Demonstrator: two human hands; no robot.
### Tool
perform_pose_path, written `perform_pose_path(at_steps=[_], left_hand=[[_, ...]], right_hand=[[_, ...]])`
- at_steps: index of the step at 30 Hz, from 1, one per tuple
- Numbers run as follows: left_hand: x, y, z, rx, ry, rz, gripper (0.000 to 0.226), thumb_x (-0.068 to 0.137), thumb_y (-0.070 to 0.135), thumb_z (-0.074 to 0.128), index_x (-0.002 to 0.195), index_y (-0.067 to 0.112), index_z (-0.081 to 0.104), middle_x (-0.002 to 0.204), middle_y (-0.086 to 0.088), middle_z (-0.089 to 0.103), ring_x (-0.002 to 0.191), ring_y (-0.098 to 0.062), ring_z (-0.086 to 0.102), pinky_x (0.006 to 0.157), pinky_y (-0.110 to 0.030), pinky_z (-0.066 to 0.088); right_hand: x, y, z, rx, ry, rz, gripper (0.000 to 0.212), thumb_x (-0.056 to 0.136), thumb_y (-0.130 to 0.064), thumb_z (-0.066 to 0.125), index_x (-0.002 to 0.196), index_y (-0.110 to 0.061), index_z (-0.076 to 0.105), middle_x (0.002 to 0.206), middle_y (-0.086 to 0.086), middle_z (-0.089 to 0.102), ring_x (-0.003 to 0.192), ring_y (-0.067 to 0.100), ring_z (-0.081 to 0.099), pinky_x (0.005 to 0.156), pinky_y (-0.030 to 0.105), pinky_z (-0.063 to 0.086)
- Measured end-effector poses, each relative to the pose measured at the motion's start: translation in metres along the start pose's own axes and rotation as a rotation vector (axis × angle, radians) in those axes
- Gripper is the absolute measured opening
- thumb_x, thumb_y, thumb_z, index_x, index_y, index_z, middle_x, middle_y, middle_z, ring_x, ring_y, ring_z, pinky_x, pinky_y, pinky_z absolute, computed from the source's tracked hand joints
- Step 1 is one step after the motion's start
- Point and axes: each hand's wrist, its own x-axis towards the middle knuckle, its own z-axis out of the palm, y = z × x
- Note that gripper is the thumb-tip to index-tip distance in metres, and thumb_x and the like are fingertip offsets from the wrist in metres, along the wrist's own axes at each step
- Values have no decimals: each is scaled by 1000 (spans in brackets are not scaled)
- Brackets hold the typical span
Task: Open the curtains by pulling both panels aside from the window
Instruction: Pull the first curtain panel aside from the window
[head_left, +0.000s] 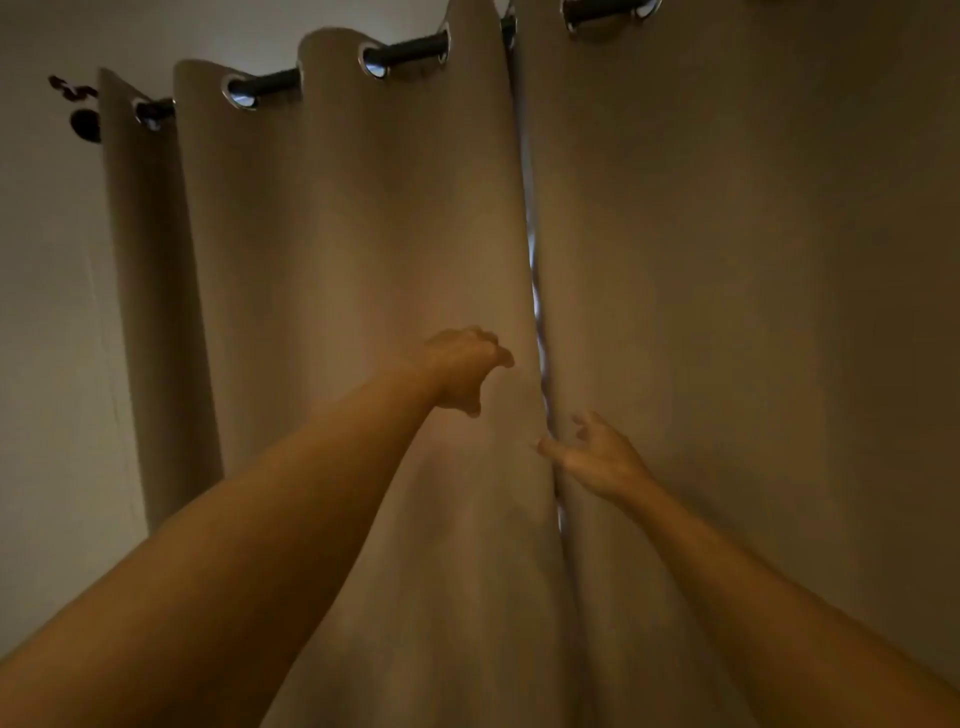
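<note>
Two beige curtain panels hang shut from a dark rod (410, 49) by metal eyelets. The left panel (337, 249) and the right panel (753, 234) meet at a thin seam (535, 270) where a sliver of daylight shows. My left hand (462, 369) is stretched out in front of the left panel near its inner edge, fingers apart and curled, holding nothing. My right hand (597, 457) is lower, right at the seam by the right panel's edge, fingers spread, with nothing clearly gripped. The window behind is hidden.
A pale wall (47, 312) lies to the left of the curtains. The rod ends in a dark finial and bracket (83, 114) at the upper left. The room is dim.
</note>
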Motion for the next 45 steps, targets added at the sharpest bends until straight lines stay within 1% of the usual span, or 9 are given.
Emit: perform_pose_path(at_steps=[6,11,22,25,29,34,37,41,45], left_hand=[[64,-19,13,216,31,86,93,75,36,82,154,25,33,152,-7,40,135,-28,39,106,-43,42],[112,-31,24,396,143,200,108,66,44,86,155,26,27,159,-6,30,145,-29,28,114,-42,33],[192,-39,37,660,78,400,97,71,35,82,154,29,32,164,-4,29,154,-25,19,124,-50,12],[198,-47,52,675,65,426,60,91,26,61,148,24,44,153,-3,48,146,-24,38,122,-47,17],[193,-78,70,519,134,411,31,95,19,51,119,21,71,123,-4,72,122,-26,62,115,-43,34],[176,-121,86,356,203,359,40,84,23,37,93,20,75,97,-3,77,99,-28,70,104,-46,46],[164,-147,98,282,220,324,49,79,26,31,98,23,77,101,-3,79,107,-27,70,102,-44,46],[143,-177,105,181,234,295,50,79,16,38,106,27,78,112,-8,78,115,-33,66,101,-45,48],[119,-204,111,184,271,254,41,87,4,52,111,26,76,120,-7,75,116,-34,63,98,-38,50]], right_hand=[[56,26,30,36,69,-30,74,69,-44,76,125,-8,45,129,14,55,116,30,54,94,38,45],[94,42,55,25,95,-88,93,60,-55,77,133,-12,39,134,12,51,121,27,50,101,46,46],[152,46,93,90,202,-96,108,62,-39,82,144,-9,19,150,12,33,137,25,31,114,39,29],[158,45,109,72,219,-114,91,74,-28,73,145,-15,18,149,11,34,135,26,35,112,40,31],[164,43,128,53,334,-195,57,81,-5,59,133,-16,40,120,12,63,107,29,59,90,38,48],[164,33,148,28,360,-254,34,91,-11,45,123,-22,51,91,3,69,79,22,63,76,38,52],[166,27,164,58,358,-313,26,96,-16,44,116,-26,56,80,-10,65,69,6,59,76,31,55],[164,8,186,148,314,-367,17,88,-30,53,101,-21,62,77,-19,61,63,0,59,61,3,44],[164,-12,208,189,241,-369,17,95,-16,49,86,-24,61,74,-12,61,66,3,63,59,8,48]])
